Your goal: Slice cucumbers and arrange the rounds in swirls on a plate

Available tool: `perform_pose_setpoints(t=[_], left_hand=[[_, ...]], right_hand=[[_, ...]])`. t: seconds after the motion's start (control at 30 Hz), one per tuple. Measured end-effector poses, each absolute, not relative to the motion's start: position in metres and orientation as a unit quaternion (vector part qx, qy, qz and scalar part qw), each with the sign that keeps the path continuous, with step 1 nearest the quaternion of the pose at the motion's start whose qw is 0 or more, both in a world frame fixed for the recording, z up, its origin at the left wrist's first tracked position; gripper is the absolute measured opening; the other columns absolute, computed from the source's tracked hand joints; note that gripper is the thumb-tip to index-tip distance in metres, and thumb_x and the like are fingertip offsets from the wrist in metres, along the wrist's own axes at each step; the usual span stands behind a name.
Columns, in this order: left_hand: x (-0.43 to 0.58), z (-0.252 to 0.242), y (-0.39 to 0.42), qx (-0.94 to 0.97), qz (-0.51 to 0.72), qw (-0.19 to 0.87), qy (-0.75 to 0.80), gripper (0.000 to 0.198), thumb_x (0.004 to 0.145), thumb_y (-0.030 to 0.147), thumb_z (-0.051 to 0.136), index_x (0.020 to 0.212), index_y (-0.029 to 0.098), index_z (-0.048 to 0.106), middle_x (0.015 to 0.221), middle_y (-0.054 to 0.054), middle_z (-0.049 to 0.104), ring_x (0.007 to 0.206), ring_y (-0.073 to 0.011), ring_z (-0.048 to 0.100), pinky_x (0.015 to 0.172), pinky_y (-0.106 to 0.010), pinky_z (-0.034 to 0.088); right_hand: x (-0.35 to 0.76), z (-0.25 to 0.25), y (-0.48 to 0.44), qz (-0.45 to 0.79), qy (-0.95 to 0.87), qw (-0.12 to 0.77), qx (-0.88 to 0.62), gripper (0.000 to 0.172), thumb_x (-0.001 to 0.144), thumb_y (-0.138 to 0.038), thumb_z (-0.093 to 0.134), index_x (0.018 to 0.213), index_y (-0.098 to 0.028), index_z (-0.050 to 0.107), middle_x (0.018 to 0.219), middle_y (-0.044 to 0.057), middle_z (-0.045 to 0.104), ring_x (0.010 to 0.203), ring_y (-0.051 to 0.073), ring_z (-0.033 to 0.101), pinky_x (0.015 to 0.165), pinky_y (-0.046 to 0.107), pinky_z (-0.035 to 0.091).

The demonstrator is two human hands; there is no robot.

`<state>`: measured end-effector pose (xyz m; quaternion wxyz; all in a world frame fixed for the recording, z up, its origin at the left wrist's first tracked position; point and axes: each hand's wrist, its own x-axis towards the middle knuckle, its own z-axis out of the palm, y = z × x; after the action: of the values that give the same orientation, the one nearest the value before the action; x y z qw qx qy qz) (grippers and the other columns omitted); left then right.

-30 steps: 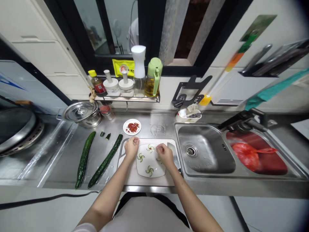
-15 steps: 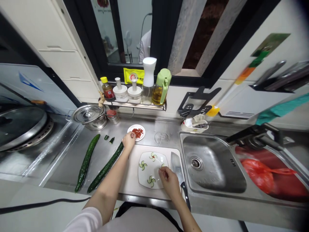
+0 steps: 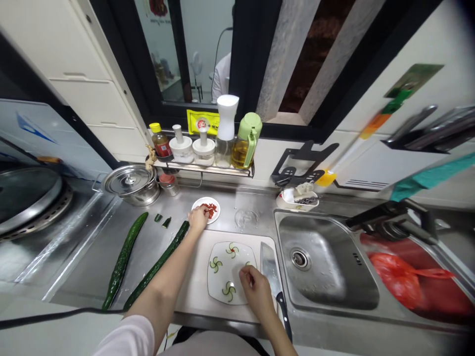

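My left hand (image 3: 199,219) is at the left rim of a small white dish (image 3: 218,213), its fingertips pinched together among small dried red pieces (image 3: 212,209) that look like goji berries. Whether one is between the fingers cannot be made out. Over the right side of a white square plate (image 3: 222,273) hovers my right hand (image 3: 257,288), fingers curled and closed; what it holds, if anything, is hidden. Pinwheels of thin green cucumber slices (image 3: 229,291) lie on the plate, and the far one has a red centre. One at the right is partly covered by my right hand.
The plate rests on a white cutting board (image 3: 191,291), with a knife (image 3: 270,264) along its right side. Two cucumbers (image 3: 124,262) and cut ends (image 3: 166,222) lie to the left. A sink (image 3: 326,267) is at the right. A seasoning shelf (image 3: 208,169) hangs behind.
My left hand has lowered onto the near left part of the dish, its fingertips now in the red pieces. My right hand stays curled over the plate. The camera view has shifted slightly.
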<state>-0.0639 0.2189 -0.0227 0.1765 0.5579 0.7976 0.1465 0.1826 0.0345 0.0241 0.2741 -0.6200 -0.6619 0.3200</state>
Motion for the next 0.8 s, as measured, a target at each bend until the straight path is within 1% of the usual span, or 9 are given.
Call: perform_pose_setpoints(t=[0.17, 0.27, 0.37, 0.47, 0.53, 0.6, 0.67, 0.73, 0.8], left_hand=[[-0.061, -0.03, 0.225, 0.558, 0.125, 0.177, 0.801, 0.021, 0.085, 0.028, 0.056, 0.1, 0.027, 0.07, 0.114, -0.006, 0.069, 0.108, -0.0249, 0.059, 0.094, -0.039, 0.037], [-0.059, -0.031, 0.226, 0.552, 0.13, 0.179, 0.804, 0.019, 0.085, 0.027, 0.055, 0.096, 0.026, 0.071, 0.112, -0.006, 0.07, 0.106, -0.0244, 0.061, 0.092, -0.037, 0.038], [-0.06, -0.031, 0.224, 0.542, 0.15, 0.183, 0.807, 0.016, 0.084, 0.025, 0.055, 0.09, 0.025, 0.071, 0.109, -0.005, 0.07, 0.103, -0.0235, 0.062, 0.089, -0.035, 0.04], [-0.06, -0.03, 0.222, 0.515, 0.205, 0.196, 0.809, 0.013, 0.081, 0.024, 0.059, 0.088, 0.024, 0.071, 0.105, -0.006, 0.071, 0.099, -0.0226, 0.064, 0.086, -0.032, 0.042], [-0.059, -0.029, 0.22, 0.478, 0.278, 0.236, 0.799, 0.012, 0.079, 0.025, 0.062, 0.086, 0.022, 0.07, 0.097, -0.006, 0.072, 0.091, -0.0203, 0.066, 0.082, -0.03, 0.045], [-0.054, -0.027, 0.216, 0.42, 0.374, 0.308, 0.768, 0.012, 0.076, 0.028, 0.065, 0.082, 0.019, 0.069, 0.084, -0.005, 0.072, 0.079, -0.0173, 0.066, 0.076, -0.027, 0.047], [-0.046, -0.022, 0.209, 0.349, 0.469, 0.388, 0.713, 0.015, 0.071, 0.03, 0.069, 0.078, 0.016, 0.067, 0.075, -0.004, 0.07, 0.071, -0.015, 0.065, 0.071, -0.025, 0.048], [-0.037, -0.014, 0.199, 0.292, 0.533, 0.45, 0.655, 0.022, 0.066, 0.032, 0.072, 0.078, 0.015, 0.066, 0.074, -0.004, 0.07, 0.068, -0.0139, 0.064, 0.067, -0.024, 0.048], [-0.028, -0.003, 0.184, 0.271, 0.547, 0.497, 0.617, 0.03, 0.062, 0.035, 0.076, 0.082, 0.015, 0.067, 0.074, -0.004, 0.07, 0.065, -0.0133, 0.063, 0.061, -0.023, 0.045]], right_hand=[[0.185, 0.022, 0.036, 0.321, -0.663, 0.283, -0.614, 0.029, 0.088, -0.042, 0.047, 0.074, -0.02, 0.06, 0.057, 0.0, 0.056, 0.052, 0.015, 0.051, 0.054, 0.024, 0.036], [0.186, 0.019, 0.036, 0.32, -0.664, 0.281, -0.615, 0.03, 0.088, -0.043, 0.046, 0.074, -0.02, 0.06, 0.057, 0.0, 0.056, 0.052, 0.015, 0.052, 0.053, 0.024, 0.035], [0.187, 0.019, 0.035, 0.32, -0.664, 0.278, -0.615, 0.031, 0.088, -0.044, 0.046, 0.074, -0.02, 0.061, 0.056, 0.0, 0.055, 0.053, 0.015, 0.052, 0.053, 0.024, 0.035], [0.189, 0.022, 0.036, 0.323, -0.662, 0.28, -0.616, 0.033, 0.088, -0.045, 0.046, 0.074, -0.02, 0.061, 0.055, 0.0, 0.053, 0.053, 0.015, 0.051, 0.053, 0.024, 0.035], [0.189, 0.025, 0.037, 0.326, -0.658, 0.285, -0.616, 0.034, 0.088, -0.046, 0.045, 0.074, -0.02, 0.061, 0.055, -0.001, 0.052, 0.053, 0.015, 0.05, 0.053, 0.024, 0.035], [0.189, 0.027, 0.038, 0.329, -0.654, 0.29, -0.616, 0.034, 0.088, -0.047, 0.045, 0.074, -0.019, 0.061, 0.055, -0.001, 0.051, 0.053, 0.014, 0.049, 0.053, 0.024, 0.036], [0.19, 0.027, 0.041, 0.331, -0.649, 0.298, -0.617, 0.034, 0.087, -0.048, 0.046, 0.073, -0.019, 0.06, 0.055, -0.002, 0.049, 0.053, 0.014, 0.048, 0.053, 0.024, 0.035], [0.19, 0.028, 0.045, 0.335, -0.641, 0.308, -0.618, 0.034, 0.086, -0.048, 0.047, 0.072, -0.02, 0.06, 0.054, -0.002, 0.047, 0.052, 0.014, 0.046, 0.053, 0.024, 0.035], [0.19, 0.032, 0.051, 0.342, -0.632, 0.321, -0.616, 0.032, 0.085, -0.047, 0.048, 0.071, -0.02, 0.059, 0.053, -0.003, 0.044, 0.052, 0.013, 0.044, 0.053, 0.024, 0.034]])
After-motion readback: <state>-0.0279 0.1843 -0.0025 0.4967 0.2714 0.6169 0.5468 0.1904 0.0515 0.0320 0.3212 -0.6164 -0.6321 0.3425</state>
